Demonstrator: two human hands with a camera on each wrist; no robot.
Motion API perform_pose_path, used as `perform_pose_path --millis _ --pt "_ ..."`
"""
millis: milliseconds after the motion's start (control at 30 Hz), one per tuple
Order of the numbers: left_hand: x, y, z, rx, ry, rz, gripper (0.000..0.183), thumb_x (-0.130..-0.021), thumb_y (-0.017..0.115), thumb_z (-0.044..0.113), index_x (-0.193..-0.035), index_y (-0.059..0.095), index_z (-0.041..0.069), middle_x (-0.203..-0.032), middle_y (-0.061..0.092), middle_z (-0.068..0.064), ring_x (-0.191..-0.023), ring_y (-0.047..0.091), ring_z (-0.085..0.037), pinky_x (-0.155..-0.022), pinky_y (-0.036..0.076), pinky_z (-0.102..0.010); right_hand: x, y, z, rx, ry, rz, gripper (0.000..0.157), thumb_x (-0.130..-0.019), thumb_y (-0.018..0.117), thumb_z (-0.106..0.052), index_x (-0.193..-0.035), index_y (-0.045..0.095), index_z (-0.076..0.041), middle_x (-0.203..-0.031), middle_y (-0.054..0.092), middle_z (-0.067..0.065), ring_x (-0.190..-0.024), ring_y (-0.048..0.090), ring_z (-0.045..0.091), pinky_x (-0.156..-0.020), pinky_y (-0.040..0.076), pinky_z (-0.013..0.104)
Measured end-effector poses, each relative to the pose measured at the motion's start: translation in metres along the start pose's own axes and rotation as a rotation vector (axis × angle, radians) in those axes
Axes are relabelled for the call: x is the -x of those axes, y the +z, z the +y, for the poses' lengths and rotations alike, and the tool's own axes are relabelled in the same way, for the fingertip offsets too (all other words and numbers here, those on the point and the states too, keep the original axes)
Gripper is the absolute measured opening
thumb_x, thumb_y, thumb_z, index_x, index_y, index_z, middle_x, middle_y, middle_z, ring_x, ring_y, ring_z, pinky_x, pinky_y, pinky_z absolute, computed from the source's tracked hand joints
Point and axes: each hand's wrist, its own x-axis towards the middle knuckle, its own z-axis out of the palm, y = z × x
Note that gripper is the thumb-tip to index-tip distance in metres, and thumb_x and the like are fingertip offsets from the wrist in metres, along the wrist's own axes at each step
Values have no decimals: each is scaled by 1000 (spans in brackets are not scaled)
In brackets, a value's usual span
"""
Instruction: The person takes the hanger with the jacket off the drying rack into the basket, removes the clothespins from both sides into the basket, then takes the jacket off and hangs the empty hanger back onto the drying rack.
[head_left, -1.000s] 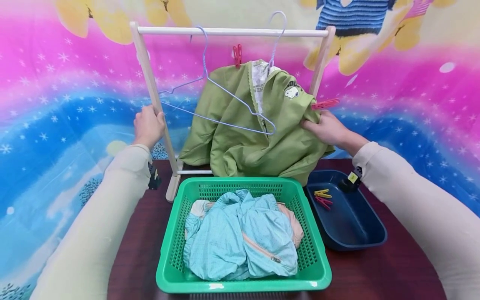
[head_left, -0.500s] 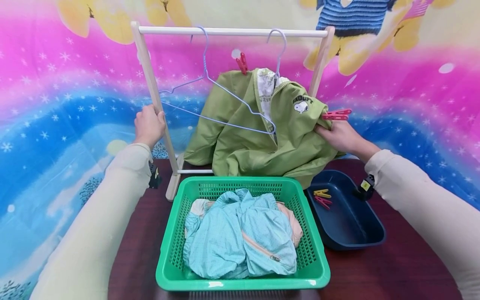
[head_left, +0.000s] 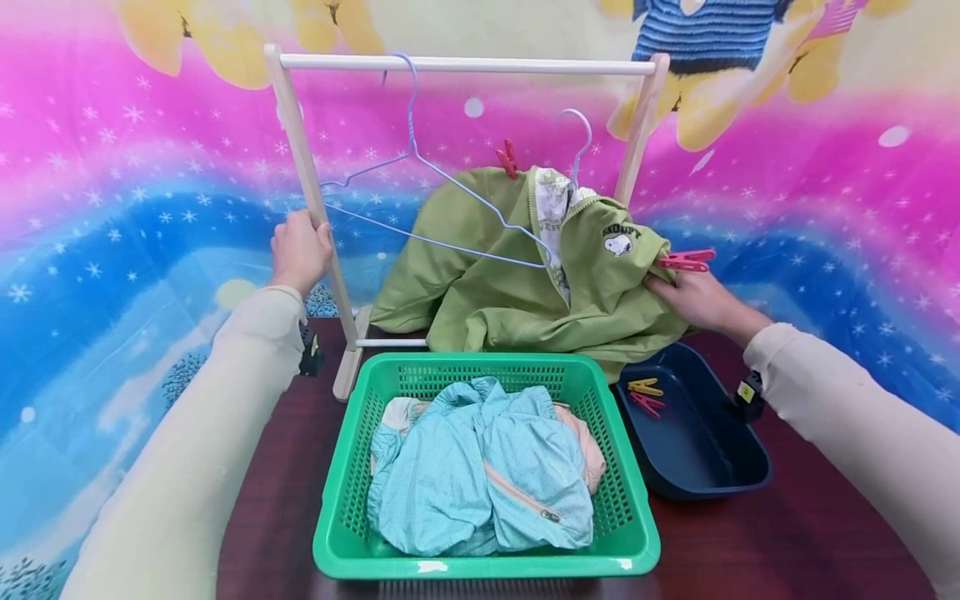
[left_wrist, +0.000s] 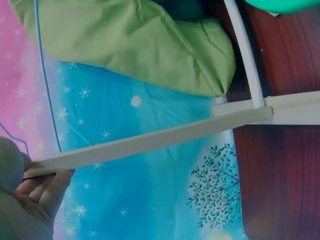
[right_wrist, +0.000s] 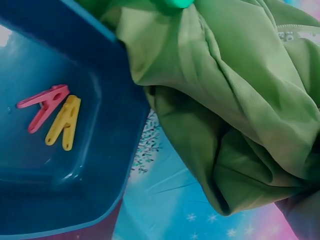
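Note:
My left hand [head_left: 300, 254] grips the left post of a wooden garment rack [head_left: 318, 187]; the left wrist view shows the fingers at that post [left_wrist: 150, 142]. My right hand [head_left: 699, 298] holds a green zip jacket [head_left: 472, 296] by one shoulder, just under a red clothespin [head_left: 687, 260]. Another red clothespin [head_left: 507, 158] is clipped on the opposite shoulder. Out of the jacket's neck rises a white hanger hook [head_left: 587, 142], below the rack's bar. A bare lilac wire hanger [head_left: 450, 243] hangs from the bar, overlapping the jacket in the head view.
In front stands a green basket [head_left: 487, 568] with a light blue garment [head_left: 435, 483] and pinkish cloth under it. To its right, a dark blue tub [head_left: 697, 492] holds a yellow clothespin [right_wrist: 65, 122] and a red clothespin [right_wrist: 44, 106]. A patterned cloth backdrop hangs behind.
My right hand has moved down and to the right with the jacket. The jacket's hanger hook has dropped from above the bar to well below it. My left hand stays on the post.

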Motion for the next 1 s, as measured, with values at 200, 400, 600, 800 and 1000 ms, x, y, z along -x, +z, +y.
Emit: perform_pose_path --millis 200,400,600,800,1000 --pt "-1 0 -1 17 -12 -18 40 -109 38 22 -133 53 -6 -121 64 -29 -108 66 -45 -88 59 -49 8 10 5 2 -51 62 48 -108 48 -25 -149 45 -2 -134 58 32 -117 60 49 -100 44 63" --pt "-1 0 0 35 -19 -26 40 -110 37 22 -135 52 -5 -121 64 -29 -109 66 -45 -89 59 -49 15 17 10 56 -94 74 45 -107 49 -19 -148 47 -1 -138 54 35 -116 59 53 -97 46 65" --pt "0 -1 1 27 -12 -20 40 -109 37 22 -135 52 -6 -120 64 -29 -109 66 -45 -89 58 -50 18 21 11 77 -124 56 46 -107 49 -17 -149 46 0 -143 51 34 -124 55 54 -101 44 66" --pt "0 -2 -1 29 -14 -19 41 -109 37 22 -136 52 -5 -121 64 -29 -110 66 -45 -90 59 -49 21 25 9 150 -126 36 45 -105 53 -18 -146 49 2 -138 56 34 -118 59 50 -99 46 65" --pt "1 -2 0 31 -13 -28 42 -110 37 23 -137 51 -5 -123 63 -29 -109 66 -44 -89 59 -48 26 28 13 240 -127 23 46 -105 53 -20 -144 50 3 -133 59 33 -115 61 48 -99 47 64"
